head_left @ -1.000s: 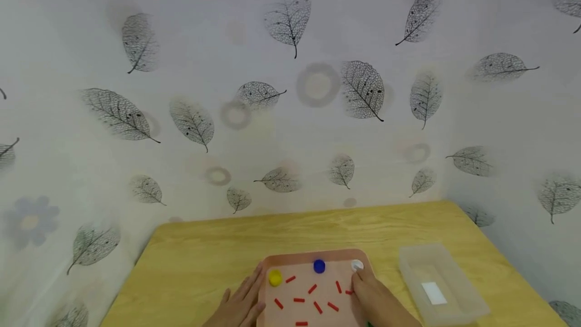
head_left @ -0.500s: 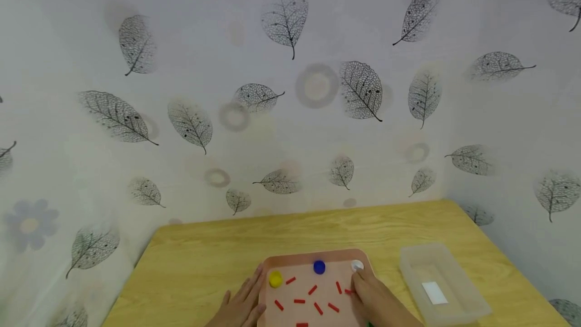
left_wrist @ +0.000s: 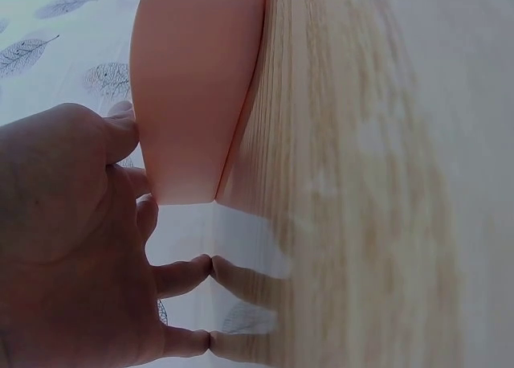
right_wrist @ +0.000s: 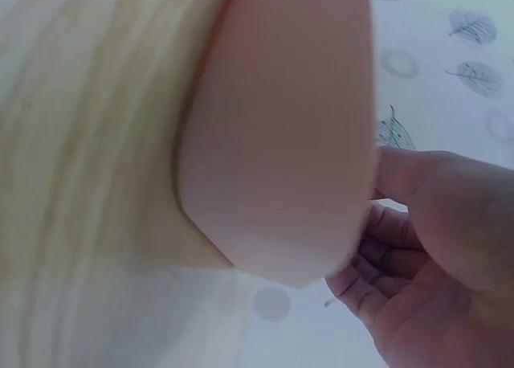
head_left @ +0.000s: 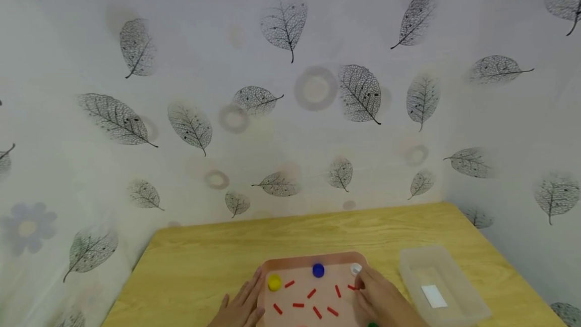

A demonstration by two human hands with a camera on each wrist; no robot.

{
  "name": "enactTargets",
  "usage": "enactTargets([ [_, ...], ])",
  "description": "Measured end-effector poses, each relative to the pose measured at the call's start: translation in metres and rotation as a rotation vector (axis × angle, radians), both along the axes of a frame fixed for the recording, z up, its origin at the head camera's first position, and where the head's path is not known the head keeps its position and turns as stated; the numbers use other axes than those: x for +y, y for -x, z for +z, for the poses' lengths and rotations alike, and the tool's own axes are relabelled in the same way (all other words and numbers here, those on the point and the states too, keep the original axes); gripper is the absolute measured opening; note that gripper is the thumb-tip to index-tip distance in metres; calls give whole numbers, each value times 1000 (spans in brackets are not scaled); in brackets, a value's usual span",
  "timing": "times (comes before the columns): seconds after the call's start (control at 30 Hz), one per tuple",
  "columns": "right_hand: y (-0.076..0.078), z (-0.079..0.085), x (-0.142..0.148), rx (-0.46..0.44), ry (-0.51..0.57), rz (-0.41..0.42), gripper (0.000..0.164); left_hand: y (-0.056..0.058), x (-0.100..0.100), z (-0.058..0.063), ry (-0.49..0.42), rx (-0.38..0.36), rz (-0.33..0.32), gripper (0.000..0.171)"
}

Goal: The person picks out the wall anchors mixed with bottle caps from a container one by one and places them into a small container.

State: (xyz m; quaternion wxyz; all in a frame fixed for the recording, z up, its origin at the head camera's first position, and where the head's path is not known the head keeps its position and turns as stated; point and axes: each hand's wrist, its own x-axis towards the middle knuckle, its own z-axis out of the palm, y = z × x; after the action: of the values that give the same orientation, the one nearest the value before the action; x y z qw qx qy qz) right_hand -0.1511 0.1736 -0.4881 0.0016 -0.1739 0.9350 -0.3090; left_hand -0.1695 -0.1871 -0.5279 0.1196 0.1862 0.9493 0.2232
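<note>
A pink tray on the wooden table holds several short red sticks, a yellow round cap, a blue cap and a white cap. My left hand lies beside the tray's left wall with its fingers straight; in the left wrist view its fingertips touch the table. Over the tray's right side, my right hand pinches one red stick by its right end, just below the white cap. Part of a green cap shows under this hand.
A translucent plastic box with a white label stands on the table right of the tray. Behind the table rises a wall with a leaf pattern, continuing along the right side.
My right hand has drawn back slightly from the white cap, and the red stick at its fingertips has shifted upward and tilted. The left hand stays beside the tray. The head view shifts a little.
</note>
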Motion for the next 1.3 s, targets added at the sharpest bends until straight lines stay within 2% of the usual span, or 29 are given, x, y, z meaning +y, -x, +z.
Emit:
enactTargets([
  [0.1,-1,2,3,122,-26,-44,7,1,0,0,10,-1,-1,65],
  [0.2,0,3,8,289,-30,-49,19,2,1,-1,15,7,-5,64],
  [0.23,0,4,10,318,-27,-51,22,2,1,-1,12,12,-6,64],
  [0.33,0,10,17,311,1,-58,23,1,2,0,4,11,-4,64],
  [0.47,0,20,27,278,18,-106,24,2,3,3,0,-1,-13,64],
  [0.63,6,25,40,461,8,-125,33,1,3,6,-16,-16,-5,64],
  [0.73,9,27,49,545,13,-111,36,-3,0,7,32,-3,-14,67],
  [0.87,9,30,61,568,14,-124,37,-14,-7,7,93,69,-107,90],
  [0.97,7,32,68,551,13,-151,36,-14,-5,8,114,70,-93,92],
  [1.0,7,32,70,546,15,-159,35,-12,-3,8,102,46,-58,86],
  [1.1,7,33,77,545,12,-166,35,-6,2,8,111,6,-9,74],
  [1.17,7,33,81,551,10,-170,35,-6,2,8,130,-1,-18,80],
  [1.3,5,34,90,530,0,-201,32,-6,2,6,103,-10,-2,78],
])
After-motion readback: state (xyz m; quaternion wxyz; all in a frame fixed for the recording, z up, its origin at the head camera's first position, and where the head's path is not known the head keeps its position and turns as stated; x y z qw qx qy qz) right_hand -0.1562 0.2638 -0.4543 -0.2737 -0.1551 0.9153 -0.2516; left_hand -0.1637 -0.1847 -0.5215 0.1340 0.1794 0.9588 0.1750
